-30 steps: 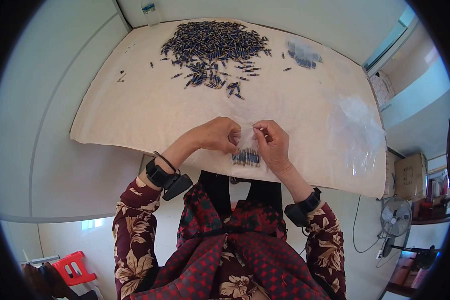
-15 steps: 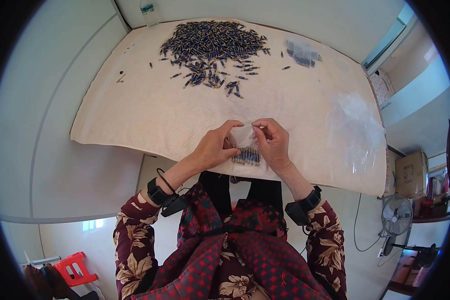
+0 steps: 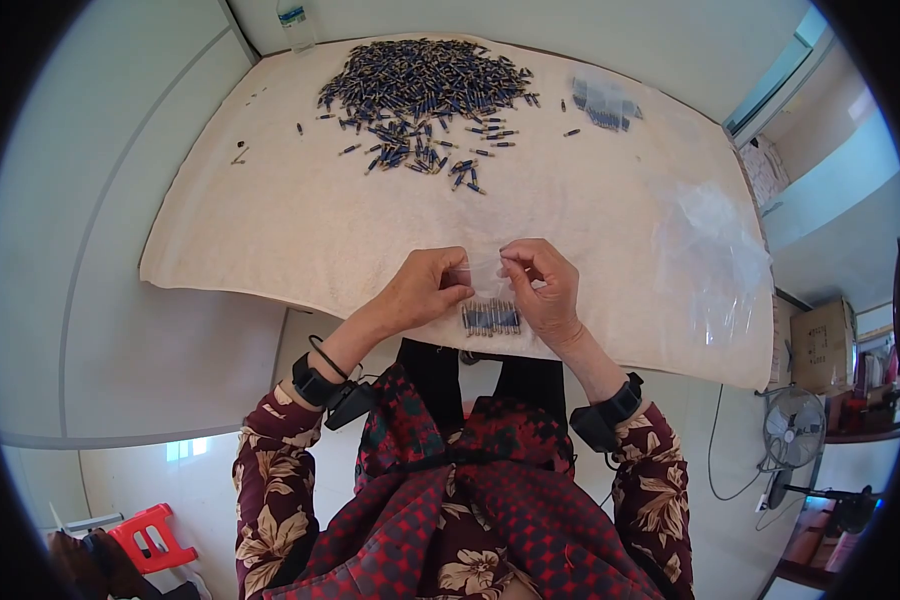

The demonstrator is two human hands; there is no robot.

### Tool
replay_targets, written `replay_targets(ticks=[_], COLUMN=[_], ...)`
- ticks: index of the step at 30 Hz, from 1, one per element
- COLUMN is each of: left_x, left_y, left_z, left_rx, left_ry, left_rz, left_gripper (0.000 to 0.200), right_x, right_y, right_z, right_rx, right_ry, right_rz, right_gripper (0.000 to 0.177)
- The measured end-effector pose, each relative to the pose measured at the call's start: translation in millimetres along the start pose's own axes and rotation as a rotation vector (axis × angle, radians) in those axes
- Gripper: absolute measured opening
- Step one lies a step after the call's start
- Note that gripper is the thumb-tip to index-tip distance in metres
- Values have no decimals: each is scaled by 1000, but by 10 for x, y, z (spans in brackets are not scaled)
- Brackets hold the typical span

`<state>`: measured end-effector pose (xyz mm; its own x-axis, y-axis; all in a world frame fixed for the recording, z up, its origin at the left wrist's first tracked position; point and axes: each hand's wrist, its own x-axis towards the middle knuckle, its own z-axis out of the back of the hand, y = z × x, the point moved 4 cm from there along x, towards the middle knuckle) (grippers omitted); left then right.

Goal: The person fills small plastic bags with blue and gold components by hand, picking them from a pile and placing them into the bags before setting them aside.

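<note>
A small clear plastic bag (image 3: pixel 486 283) lies at the front edge of the cloth-covered table. Several blue cylinders with brass-coloured ends (image 3: pixel 491 318) sit side by side in its lower part. My left hand (image 3: pixel 425 288) pinches the bag's upper left side between thumb and fingers. On the other side, my right hand (image 3: pixel 544 285) grips the top right corner with thumb and forefinger, its other fingers curled. The bag's top edge stretches between both hands.
A large heap of the same blue cylinders (image 3: pixel 425 85) covers the back of the table (image 3: pixel 270 220). Filled bags (image 3: pixel 605 105) lie at the back right, and clear plastic bags (image 3: pixel 710 260) at the right. A bottle (image 3: pixel 296 28) stands at the back left; a fan (image 3: pixel 794 428) is beyond the right edge.
My left hand has shifted its hold, with the thumb off the cylinders and drawn in to the fingers at the bag's side. More of the row of cylinders shows now.
</note>
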<state>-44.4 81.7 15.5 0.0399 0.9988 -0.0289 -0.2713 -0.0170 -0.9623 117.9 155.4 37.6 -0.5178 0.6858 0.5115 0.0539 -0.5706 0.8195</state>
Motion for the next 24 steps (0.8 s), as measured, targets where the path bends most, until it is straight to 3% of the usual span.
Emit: replay_targets(ticks=[3,7,10,14,18,24], left_x=[-58,-181,-237,-215,-239,-251], left_y=[-95,-218,-181,30,-153,-163], left_z=[-13,-39,-75,-106,-205,-305], left_rx=[89,-39,-266,-63,56,118], left_ry=[-13,-101,-171,-136,-122,-198], left_rz=[-67,-32,40,123,168,63], left_gripper=[25,35,58,57,49,27], right_x=[-15,5,3,-6,-3,-35], right_y=[-24,-40,-39,4,114,272], right_z=[12,30,53,52,46,56], right_rx=[7,38,64,89,118,109], right_ry=[-6,-36,-57,-13,-23,-36], right_rz=[-3,-34,-77,-100,-61,54], right_gripper=[11,11,11,10,10,9])
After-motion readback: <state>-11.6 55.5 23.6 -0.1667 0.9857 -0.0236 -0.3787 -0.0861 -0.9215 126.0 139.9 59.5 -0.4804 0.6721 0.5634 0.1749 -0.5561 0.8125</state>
